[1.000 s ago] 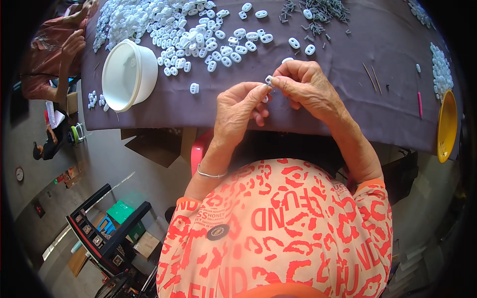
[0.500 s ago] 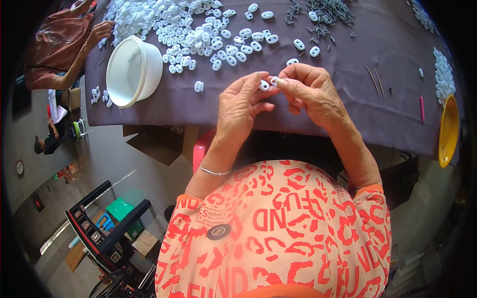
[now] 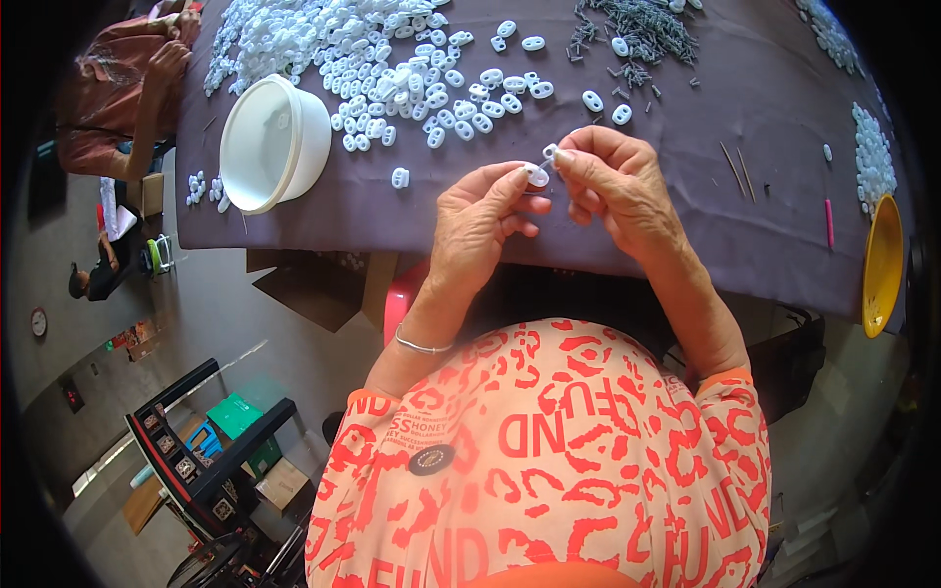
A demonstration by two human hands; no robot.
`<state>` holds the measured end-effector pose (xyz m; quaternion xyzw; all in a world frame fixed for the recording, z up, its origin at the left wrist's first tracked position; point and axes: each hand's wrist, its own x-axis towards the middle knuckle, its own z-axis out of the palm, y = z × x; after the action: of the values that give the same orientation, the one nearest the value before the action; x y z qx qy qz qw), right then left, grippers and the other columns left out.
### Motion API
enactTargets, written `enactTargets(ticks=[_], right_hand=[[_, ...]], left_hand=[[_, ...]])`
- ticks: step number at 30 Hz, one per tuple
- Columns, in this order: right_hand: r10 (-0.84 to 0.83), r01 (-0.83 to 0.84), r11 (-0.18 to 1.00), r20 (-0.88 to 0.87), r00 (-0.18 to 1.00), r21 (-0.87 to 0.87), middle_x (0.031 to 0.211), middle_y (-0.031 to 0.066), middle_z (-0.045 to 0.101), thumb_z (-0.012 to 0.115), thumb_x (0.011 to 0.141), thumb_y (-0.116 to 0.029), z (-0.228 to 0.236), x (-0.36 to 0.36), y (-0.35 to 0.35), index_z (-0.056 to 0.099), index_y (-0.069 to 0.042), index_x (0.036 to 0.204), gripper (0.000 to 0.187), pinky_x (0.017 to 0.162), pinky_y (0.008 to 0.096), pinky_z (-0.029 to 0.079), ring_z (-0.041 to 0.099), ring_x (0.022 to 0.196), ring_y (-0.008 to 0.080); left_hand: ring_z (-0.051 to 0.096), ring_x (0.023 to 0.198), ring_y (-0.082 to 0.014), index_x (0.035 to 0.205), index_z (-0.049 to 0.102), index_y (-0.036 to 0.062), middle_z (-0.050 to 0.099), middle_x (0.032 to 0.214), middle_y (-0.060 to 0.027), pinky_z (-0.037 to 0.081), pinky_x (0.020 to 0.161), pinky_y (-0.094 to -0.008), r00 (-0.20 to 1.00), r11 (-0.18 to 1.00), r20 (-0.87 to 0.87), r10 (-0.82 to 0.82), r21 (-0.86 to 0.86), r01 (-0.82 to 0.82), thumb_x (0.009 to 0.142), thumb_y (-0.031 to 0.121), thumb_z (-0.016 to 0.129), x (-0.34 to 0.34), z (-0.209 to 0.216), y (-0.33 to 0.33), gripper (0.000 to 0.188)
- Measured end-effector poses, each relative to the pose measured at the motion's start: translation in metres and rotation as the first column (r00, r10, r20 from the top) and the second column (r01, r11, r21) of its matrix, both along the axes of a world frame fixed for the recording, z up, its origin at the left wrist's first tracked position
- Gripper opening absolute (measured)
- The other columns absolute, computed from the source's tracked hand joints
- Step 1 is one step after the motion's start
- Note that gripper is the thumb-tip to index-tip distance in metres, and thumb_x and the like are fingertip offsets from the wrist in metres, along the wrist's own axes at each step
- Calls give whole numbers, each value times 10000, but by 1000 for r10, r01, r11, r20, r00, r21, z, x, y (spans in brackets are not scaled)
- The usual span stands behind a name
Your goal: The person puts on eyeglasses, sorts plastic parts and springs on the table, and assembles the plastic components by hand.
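Note:
My left hand (image 3: 478, 223) pinches a white oval plastic cord lock (image 3: 537, 175) between thumb and fingers, over the near part of the table. Close beside it, my right hand (image 3: 627, 191) holds a small white plastic piece (image 3: 551, 151) with a hole between thumb and forefinger. A thin greyish bit shows between the two pieces, too small to make out surely; it looks like a spring. Whether the pieces touch, I cannot tell. Beyond my hands lie loose cord locks (image 3: 513, 103) and a heap of small grey springs (image 3: 642, 37).
A large heap of white pieces (image 3: 294, 44) covers the far left of the purple-grey cloth (image 3: 706, 196), near a white tub (image 3: 286, 147). At right lie two thin sticks (image 3: 735, 171), a pink tool (image 3: 829, 224), a yellow bowl (image 3: 881, 265) and small white pieces (image 3: 870, 157). A co-worker's arm (image 3: 157, 93) is at far left.
My hands have shifted slightly; the cord lock is tilted differently and the small piece is raised a little away from it. The co-worker's hand has drawn back from the heap.

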<state>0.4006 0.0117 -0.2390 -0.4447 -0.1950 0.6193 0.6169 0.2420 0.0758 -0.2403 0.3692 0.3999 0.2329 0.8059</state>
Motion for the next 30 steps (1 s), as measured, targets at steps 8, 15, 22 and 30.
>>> enactTargets(ticks=[8,15,22,30], right_hand=[[29,-4,998,398,917,-62,677,-17,538,617,845,-151,9,5,-3,605,-1,860,151,434,189,383,468,527,35],[52,-34,998,416,908,-50,657,-23,529,614,848,-167,9,5,-4,602,-3,852,164,439,189,381,464,518,36],[70,-49,997,494,866,-56,629,-34,517,606,853,-178,8,4,-5,596,-8,838,171,434,181,363,454,505,28],[40,-35,999,589,807,-20,636,-42,518,596,858,-173,7,1,-5,597,-17,832,159,437,174,356,448,511,18]], left_hand=[[659,789,-209,1024,575,-31,641,918,-139,531,589,-253,995,1000,105,2,11,-3,895,130,535,-1,-2,-3,210],[658,800,-209,1025,580,-32,642,912,-118,528,597,-260,996,997,88,-1,78,-5,890,125,540,-1,0,-6,211],[657,793,-198,1019,588,-35,644,901,-109,520,596,-254,999,992,32,14,129,-18,880,127,559,0,1,-8,215],[658,800,-194,1024,595,-35,653,896,-109,511,594,-254,1000,992,3,18,123,-18,873,131,572,-1,2,-9,226]])
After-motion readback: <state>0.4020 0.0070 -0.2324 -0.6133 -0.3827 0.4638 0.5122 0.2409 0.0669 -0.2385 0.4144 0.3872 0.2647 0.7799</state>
